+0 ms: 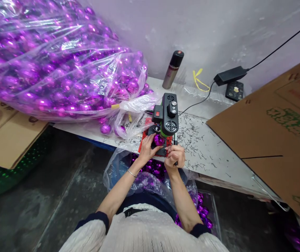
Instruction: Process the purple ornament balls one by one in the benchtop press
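Observation:
A small black and green bench drill press (170, 113) stands on the white table before me. Under its head is a shiny purple mirror ball (158, 139), held against the base by the fingers and thumb of my left hand (148, 148). The fingers of my right hand (175, 156) are wrapped round the press's lever handle (175, 140), and much of the grip is hidden inside them. A red sheet (141, 140) lies beneath the base. The drill tip and its contact with the ball are hidden by the head.
A huge clear bag of purple balls (60, 70) fills the back left. A spray can (173, 70), a power adapter (230, 75) and a cord stand behind. Black shavings litter the table (205, 154). A cardboard box (271, 122) borders the right; an opened bag (113, 171) hangs below.

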`<state>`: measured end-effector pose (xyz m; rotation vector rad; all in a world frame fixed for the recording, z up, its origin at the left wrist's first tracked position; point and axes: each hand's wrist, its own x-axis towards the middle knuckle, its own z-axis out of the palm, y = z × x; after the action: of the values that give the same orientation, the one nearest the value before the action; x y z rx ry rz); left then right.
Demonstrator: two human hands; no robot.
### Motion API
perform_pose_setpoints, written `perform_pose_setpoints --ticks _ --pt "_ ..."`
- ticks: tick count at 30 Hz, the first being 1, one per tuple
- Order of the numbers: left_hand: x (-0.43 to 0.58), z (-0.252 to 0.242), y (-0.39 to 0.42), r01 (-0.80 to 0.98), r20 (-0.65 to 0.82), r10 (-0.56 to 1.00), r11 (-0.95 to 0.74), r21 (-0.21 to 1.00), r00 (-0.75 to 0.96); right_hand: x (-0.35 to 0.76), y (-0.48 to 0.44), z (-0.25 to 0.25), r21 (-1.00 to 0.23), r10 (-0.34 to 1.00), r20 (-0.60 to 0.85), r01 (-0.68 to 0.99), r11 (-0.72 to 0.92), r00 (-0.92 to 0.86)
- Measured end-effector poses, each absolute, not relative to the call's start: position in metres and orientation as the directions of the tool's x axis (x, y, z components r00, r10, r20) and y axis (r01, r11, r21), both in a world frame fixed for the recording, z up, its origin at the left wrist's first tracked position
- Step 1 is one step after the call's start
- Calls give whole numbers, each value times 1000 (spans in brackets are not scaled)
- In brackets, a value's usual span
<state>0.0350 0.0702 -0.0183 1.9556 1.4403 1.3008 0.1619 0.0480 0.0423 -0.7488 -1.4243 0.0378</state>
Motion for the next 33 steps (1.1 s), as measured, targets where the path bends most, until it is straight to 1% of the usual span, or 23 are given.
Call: perform_pose_setpoints --ticks 3,6,8,10,13,16,19,22,24,26,28,29,30,32,33 --pt "35 -19 71 532 454 890 -404 744 41 164 48 39 -470 444 880 435 768 166" --pt "36 -20 71 541 464 885 -407 736 34 165 49 35 -411 428 900 497 764 86" --pt "36 -22 73 548 474 880 -411 729 31 165 49 38 -392 421 905 507 767 64" --pt "36 -23 75 552 476 879 -412 725 31 163 50 49 -427 430 895 501 753 117" --pt "37 -23 76 559 486 873 -420 715 33 160 50 80 -506 462 858 514 693 224" --pt "34 -22 62 589 519 853 -445 674 51 160 49 110 -559 522 822 499 662 228" --pt "26 -22 30 628 530 826 -518 581 191 162 46 117 -539 528 830 497 680 179" --pt "13 -20 1 642 507 781 -605 471 365 164 44 105 -498 506 851 517 696 139" --pt "3 -12 -4 656 496 769 -620 430 402 163 42 96 -498 506 851 523 692 140" --pt "-11 3 10 703 501 790 -577 416 352 163 42 92 -501 506 850 518 693 145" --pt "-31 26 38 786 492 838 -462 411 236 162 42 91 -497 502 853 514 699 142" --pt "-43 39 56 832 454 874 -378 406 175 162 42 92 -493 498 856 514 702 140" --pt "-56 52 74 876 382 915 -287 388 131 162 42 92 -487 493 859 514 706 136" --pt "-81 77 108 948 127 987 -134 288 101 162 42 94 -477 484 865 514 713 130" --pt "-93 87 121 971 -4 997 -75 228 78 162 42 94 -473 483 866 516 714 127"
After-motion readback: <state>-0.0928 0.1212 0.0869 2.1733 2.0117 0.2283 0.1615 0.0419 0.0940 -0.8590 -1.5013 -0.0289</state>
